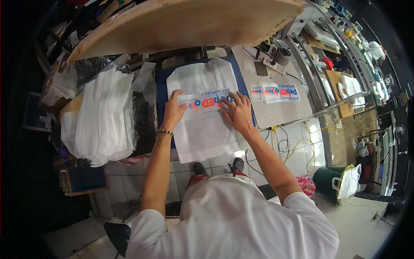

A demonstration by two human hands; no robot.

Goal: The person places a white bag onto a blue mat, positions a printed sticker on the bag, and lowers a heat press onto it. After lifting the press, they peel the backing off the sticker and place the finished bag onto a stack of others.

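A white, thin bag (207, 134) lies flat on a blue board (163, 77), its lower end hanging past the near edge. Across its middle rests a clear printed film (208, 102) with red and blue lettering. At the film's left end is my left hand (173, 113), thumb and fingers apart and touching it. My right hand (238, 113) lies over the right end with fingers spread, covering some of the letters. More printed film sheets (280, 93) sit on the grey tabletop to the right.
A stack of white bags (103, 116) is at the left. Above the work hangs a large tan panel (185, 26). A power strip (274, 65) and a cup (283, 54) stand at the back right. Yellow cables (308, 146) run over the tiled floor, near a green bin (326, 183).
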